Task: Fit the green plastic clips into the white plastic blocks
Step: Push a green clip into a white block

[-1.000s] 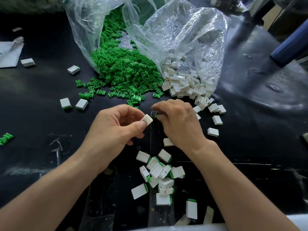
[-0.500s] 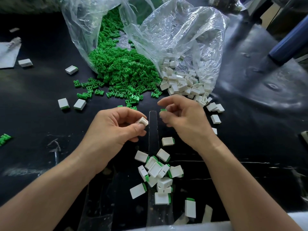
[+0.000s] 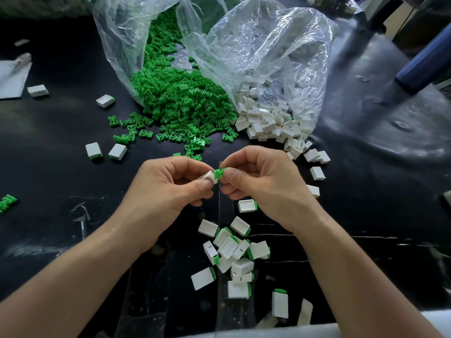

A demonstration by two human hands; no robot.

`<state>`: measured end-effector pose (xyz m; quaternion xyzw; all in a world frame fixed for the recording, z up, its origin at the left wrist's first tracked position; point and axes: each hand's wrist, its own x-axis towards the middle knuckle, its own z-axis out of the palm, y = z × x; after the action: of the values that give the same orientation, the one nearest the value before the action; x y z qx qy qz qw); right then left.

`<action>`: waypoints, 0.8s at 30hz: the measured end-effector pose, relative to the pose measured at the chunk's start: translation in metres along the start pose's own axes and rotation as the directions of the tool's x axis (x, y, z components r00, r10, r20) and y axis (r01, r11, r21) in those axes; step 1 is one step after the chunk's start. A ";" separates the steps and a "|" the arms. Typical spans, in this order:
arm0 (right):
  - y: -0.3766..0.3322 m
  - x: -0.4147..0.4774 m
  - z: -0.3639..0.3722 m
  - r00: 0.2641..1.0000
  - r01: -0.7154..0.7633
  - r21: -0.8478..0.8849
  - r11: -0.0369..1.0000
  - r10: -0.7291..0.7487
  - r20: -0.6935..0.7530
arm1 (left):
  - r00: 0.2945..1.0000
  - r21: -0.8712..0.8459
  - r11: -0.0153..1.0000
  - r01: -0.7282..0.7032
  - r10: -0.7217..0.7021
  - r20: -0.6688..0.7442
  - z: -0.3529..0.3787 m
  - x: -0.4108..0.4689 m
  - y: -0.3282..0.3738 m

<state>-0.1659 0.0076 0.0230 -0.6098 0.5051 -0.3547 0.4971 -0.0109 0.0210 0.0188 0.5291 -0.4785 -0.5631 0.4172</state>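
Clip (image 3: 219,172), pinched in right hand (image 3: 264,182), points leftward, touching block (image 3: 208,177) gripped in left hand (image 3: 164,191).

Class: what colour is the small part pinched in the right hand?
Green. The clip in the right hand shows best in the head view.

No text, label, brand, number or sign can be read anywhere in the view. The white plastic blocks (image 3: 268,120), the green plastic clips (image 3: 183,101) and the clear plastic bags (image 3: 268,45) carry no legible marking. The pale sheet (image 3: 12,79) at the left edge is too blurred to tell whether it bears any writing.
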 end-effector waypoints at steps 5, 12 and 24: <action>0.003 0.001 0.001 1.000 0.006 -0.081 0.997 -0.007 -0.006 | 1.000 0.003 1.000 0.005 -0.005 0.003 0.000 -0.001 0.000; 0.003 0.000 0.002 0.998 0.047 -0.138 0.989 -0.041 0.042 | 1.000 0.042 0.999 -0.007 0.006 0.019 -0.001 0.000 -0.002; 0.003 -0.003 0.004 0.994 0.100 -0.342 0.934 -0.082 0.067 | 0.997 -0.020 0.999 0.039 -0.038 0.063 -0.001 0.000 -0.002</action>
<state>-0.1637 0.0112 0.0196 -0.7192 0.5176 -0.2674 0.3786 -0.0096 0.0211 0.0173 0.5158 -0.4749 -0.5923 0.3969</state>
